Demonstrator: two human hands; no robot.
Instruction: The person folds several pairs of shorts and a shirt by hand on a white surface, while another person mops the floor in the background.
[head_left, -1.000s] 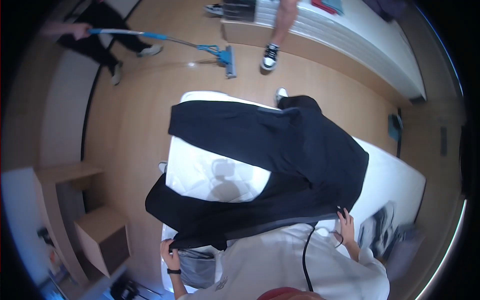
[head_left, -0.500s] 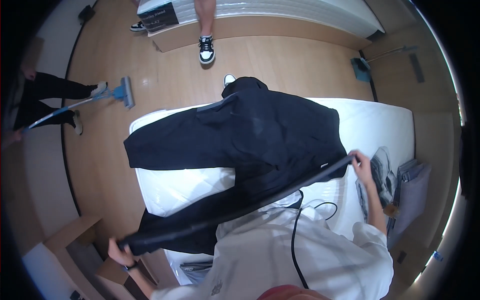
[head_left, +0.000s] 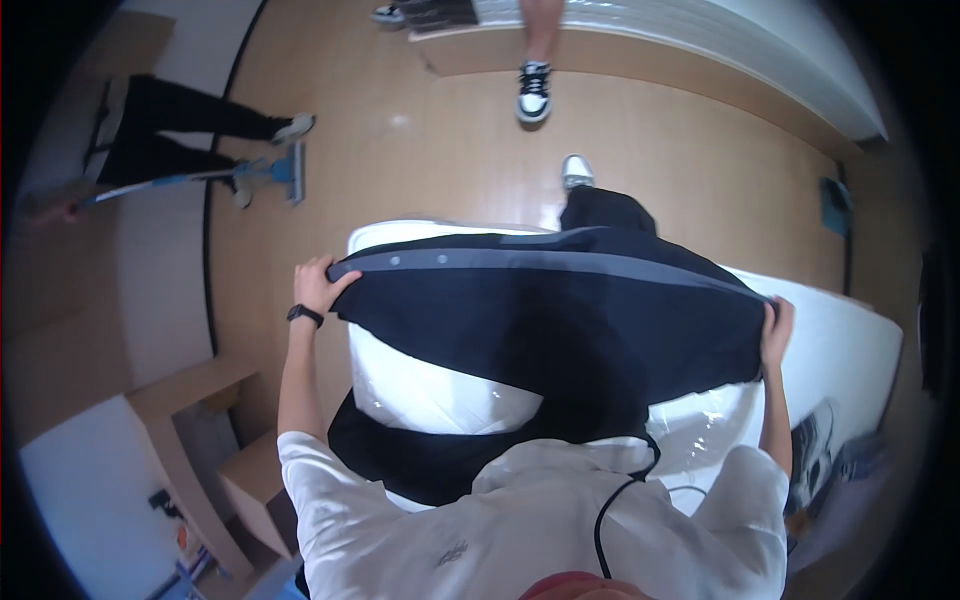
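Observation:
A large black garment with long leg- or sleeve-like parts lies over a white mattress. Its exact kind is unclear. My left hand, with a dark watch at the wrist, pinches the left end of a grey strip that bears two round snaps. At the strip's right end, my right hand grips the garment's edge. Between both hands the strip is stretched out, and the black cloth hangs down from it toward me. Another black part of the garment lies nearer my body, on the left.
A person in black trousers holds a blue mop at the left. Beyond the mattress are another person's shoe and a white shoe. Wooden shelving stands at lower left; grey patterned cloth lies at right.
My left hand has moved up and away from the near left with the garment's edge. The edge now stretches across the far side, and its grey strip shows. The view has shifted too.

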